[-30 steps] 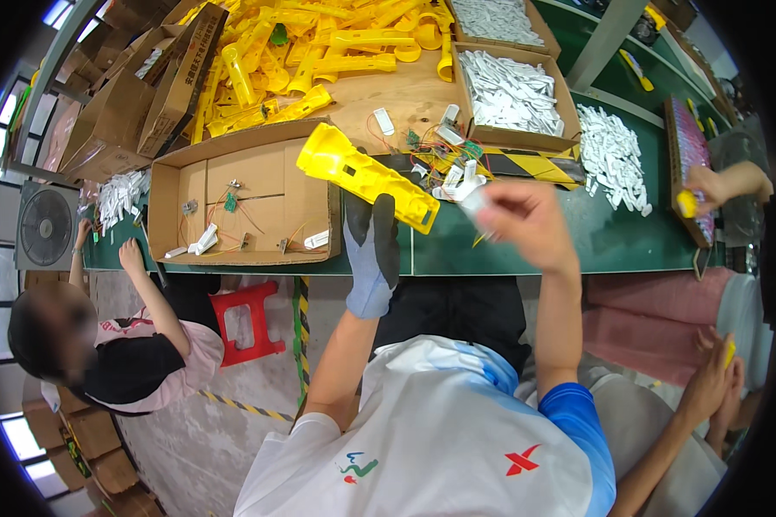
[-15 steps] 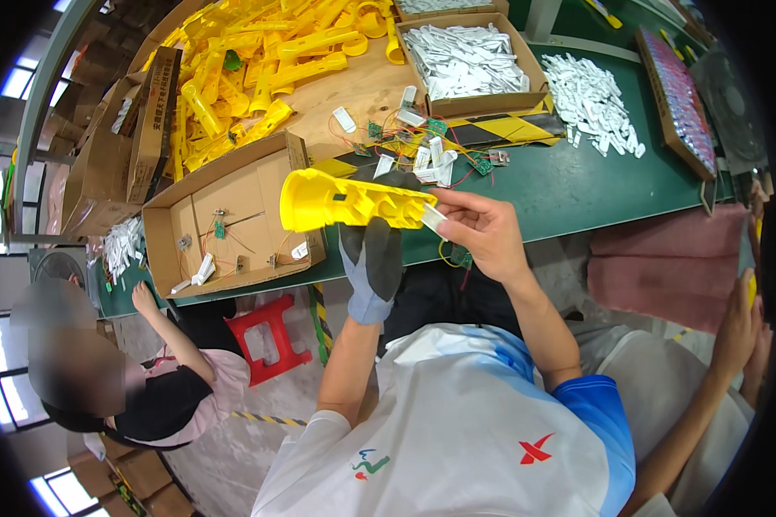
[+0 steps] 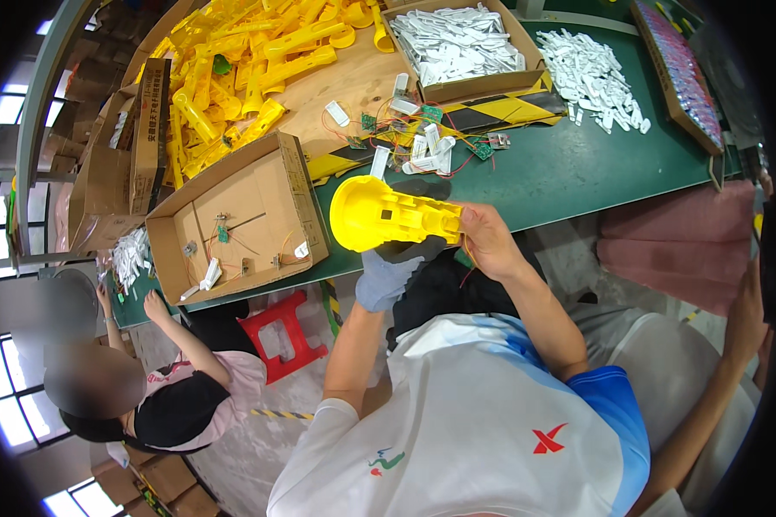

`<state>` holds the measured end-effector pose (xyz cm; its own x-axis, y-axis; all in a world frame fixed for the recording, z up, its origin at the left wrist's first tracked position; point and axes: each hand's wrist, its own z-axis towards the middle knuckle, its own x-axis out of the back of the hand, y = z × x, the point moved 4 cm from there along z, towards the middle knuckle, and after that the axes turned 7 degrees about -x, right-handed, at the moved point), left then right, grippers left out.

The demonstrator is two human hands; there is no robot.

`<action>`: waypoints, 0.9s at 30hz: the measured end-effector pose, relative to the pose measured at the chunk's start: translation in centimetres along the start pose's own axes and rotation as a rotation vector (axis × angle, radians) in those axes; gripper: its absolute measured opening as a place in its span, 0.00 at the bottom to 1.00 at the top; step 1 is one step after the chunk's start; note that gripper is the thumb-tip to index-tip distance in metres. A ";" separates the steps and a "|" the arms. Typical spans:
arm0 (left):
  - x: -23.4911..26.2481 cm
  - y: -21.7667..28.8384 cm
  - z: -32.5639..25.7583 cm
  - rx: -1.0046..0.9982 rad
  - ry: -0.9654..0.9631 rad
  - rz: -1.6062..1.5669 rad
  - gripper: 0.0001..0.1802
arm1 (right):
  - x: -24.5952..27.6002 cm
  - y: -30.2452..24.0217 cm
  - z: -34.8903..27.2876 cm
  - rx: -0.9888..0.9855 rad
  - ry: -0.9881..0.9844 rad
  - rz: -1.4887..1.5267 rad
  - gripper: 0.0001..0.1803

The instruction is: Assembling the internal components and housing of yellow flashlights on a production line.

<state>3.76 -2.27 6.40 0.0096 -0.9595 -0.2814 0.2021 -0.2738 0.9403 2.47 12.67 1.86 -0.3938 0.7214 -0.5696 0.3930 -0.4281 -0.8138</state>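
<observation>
My gloved left hand (image 3: 392,277) grips a yellow plastic housing (image 3: 397,226) from below, its hollow, ribbed side facing up. The wide round end points left. Bare fingers of my right hand (image 3: 489,243) close round the housing's narrow end. The white plastic piece seen there earlier is now hidden. Thin wires (image 3: 467,274) hang beside my right fingers. Beyond the housing, on the green table (image 3: 526,194), lie white plastic pieces (image 3: 431,155) and small green circuit boards (image 3: 481,151) with red and yellow wires.
An open cardboard box (image 3: 233,185) with a few wired parts stands to the left. Behind it is a heap of yellow housings (image 3: 259,65). A carton (image 3: 483,89) of white pieces and a loose white pile (image 3: 591,82) are at far right. People sit on both sides.
The housing has moved right and tilted, showing more of its round end. My right hand has closed in on the narrow end, and the white piece has gone out of sight.
</observation>
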 end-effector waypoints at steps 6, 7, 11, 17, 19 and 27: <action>0.0 2.4 3.0 -0.236 -0.162 0.166 0.38 | -1.3 -2.2 -1.0 0.018 -0.135 0.306 0.27; 1.2 0.9 1.8 -0.187 -0.047 0.136 0.36 | -1.1 -2.3 -1.1 -0.021 -0.122 0.273 0.26; 1.7 0.5 0.3 -0.446 -0.286 0.610 0.35 | 0.2 -1.6 -1.1 -0.169 -0.032 0.164 0.25; -0.2 -0.6 1.3 -0.070 -0.115 -0.037 0.36 | -0.9 -1.2 -1.8 -0.015 -0.144 0.493 0.26; 1.3 -2.8 0.9 -0.042 -0.041 -0.033 0.31 | -1.7 -1.6 -1.6 0.047 -0.262 0.661 0.31; 0.2 -3.7 1.2 -0.041 -0.093 -0.153 0.38 | -1.4 -0.7 -1.0 0.090 -0.140 0.598 0.36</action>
<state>1.80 -1.50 3.06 -0.1142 -0.9093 -0.4001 0.2343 -0.4160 0.8787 3.60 12.53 3.37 -0.2347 0.2668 -0.9347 0.5100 -0.7848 -0.3521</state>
